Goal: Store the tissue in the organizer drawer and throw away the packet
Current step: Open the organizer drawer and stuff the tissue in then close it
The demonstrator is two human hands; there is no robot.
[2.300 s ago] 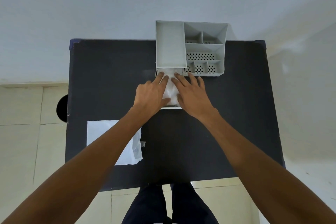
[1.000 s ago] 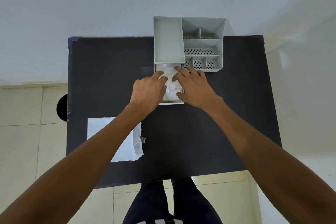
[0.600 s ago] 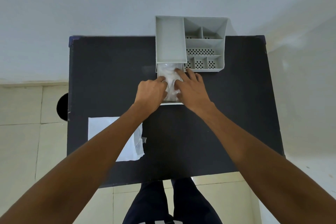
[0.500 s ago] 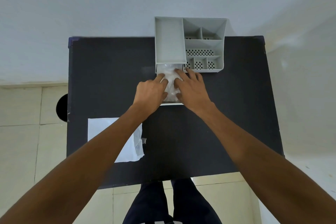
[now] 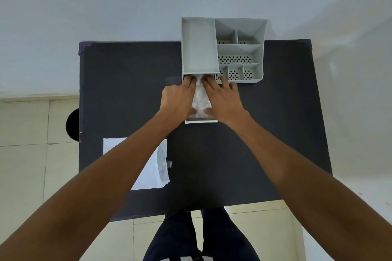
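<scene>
Fingers of left hand [image 5: 177, 99] and right hand [image 5: 223, 99] press flat, spread, on tissue [image 5: 200, 99] in drawer [image 5: 201, 121].

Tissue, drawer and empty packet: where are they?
tissue [image 5: 200, 99], head view, crumpled white middle between the hands.
drawer [image 5: 201, 121], head view, its white front edge.
packet [image 5: 152, 176], head view, flat white part right of the left forearm.
</scene>
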